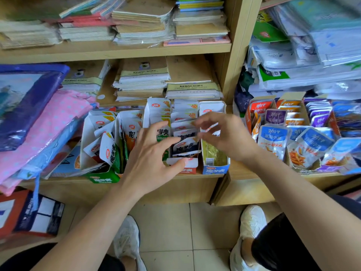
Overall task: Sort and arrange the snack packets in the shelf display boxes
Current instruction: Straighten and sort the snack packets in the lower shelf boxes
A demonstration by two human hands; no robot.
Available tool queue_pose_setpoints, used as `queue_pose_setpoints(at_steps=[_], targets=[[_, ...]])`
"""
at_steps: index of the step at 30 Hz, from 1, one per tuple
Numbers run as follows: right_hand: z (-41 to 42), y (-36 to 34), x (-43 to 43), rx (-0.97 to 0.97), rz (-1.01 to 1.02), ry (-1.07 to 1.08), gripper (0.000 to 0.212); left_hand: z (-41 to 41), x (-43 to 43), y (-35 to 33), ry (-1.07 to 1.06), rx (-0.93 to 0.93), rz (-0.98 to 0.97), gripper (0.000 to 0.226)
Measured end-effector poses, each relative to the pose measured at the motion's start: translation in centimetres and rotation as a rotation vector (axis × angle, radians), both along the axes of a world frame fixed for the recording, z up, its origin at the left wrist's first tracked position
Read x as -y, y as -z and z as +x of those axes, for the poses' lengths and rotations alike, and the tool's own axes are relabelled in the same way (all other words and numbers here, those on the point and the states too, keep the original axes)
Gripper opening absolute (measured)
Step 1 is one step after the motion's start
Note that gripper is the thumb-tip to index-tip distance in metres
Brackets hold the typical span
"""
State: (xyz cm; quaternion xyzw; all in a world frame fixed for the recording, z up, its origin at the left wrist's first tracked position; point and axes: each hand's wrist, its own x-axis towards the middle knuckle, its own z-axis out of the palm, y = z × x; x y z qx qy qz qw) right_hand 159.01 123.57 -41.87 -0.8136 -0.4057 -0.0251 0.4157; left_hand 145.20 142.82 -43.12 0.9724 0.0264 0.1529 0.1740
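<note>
Wooden shelf (241,170) carries the display boxes; left hand (150,153), fingers spread, steadies the middle box (192,167) under its thumb. Right hand (220,133), just beside, curls over the snack packets (181,114), too blurred to tell any grip. Brace the box, seat packets upright

white snack packets (181,114) with red logos stand upright in rows inside open cardboard display boxes (214,170) on the lower shelf (197,176); blue fish-snack packets (273,139) fill boxes further right.
</note>
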Motion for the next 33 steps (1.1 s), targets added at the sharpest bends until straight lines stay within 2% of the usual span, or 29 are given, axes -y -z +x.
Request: queue_pose_setpoints(at_steps=[3, 7, 11, 14, 17, 21, 24, 29, 33], targets=[[-0.6, 1.4, 0.1, 0.023, -0.153, -0.074, 0.042, -0.1, -0.4, 0.2, 0.025, 0.064, -0.004, 0.051], [-0.7, 1.7, 0.1, 0.021, -0.136, -0.086, 0.033, -0.3, -0.4, 0.4, 0.110, 0.115, -0.003, 0.041], [-1.1, 1.7, 0.6, -0.076, -0.086, -0.087, 0.040, -0.5, -0.5, 0.6, 0.146, 0.113, -0.046, 0.039], [-1.3, 1.4, 0.5, -0.261, -0.025, -0.098, 0.050, -0.6, -0.6, 0.6, 0.139, 0.064, -0.090, 0.039], [-1.2, 1.3, 0.3, -0.428, -0.038, -0.173, 0.070, -0.6, -0.7, 0.5, 0.142, 0.008, -0.092, 0.039], [-1.0, 1.3, 0.2, -0.390, -0.021, -0.168, 0.079, -0.7, -0.7, 0.5, 0.147, -0.084, -0.099, 0.040], [-1.1, 1.3, 0.2, -0.299, 0.018, -0.113, 0.071, -0.7, -0.9, 0.8, 0.155, -0.075, -0.099, 0.041], [-1.4, 1.1, 0.5, -0.260, -0.008, -0.135, 0.037, -0.9, -0.9, 1.0, 0.127, 0.037, -0.087, 0.046], [-2.1, 0.7, 0.6, -0.250, -0.042, -0.117, 0.029, -1.2, -1.0, 0.8, 0.127, 0.063, -0.087, 0.041]])
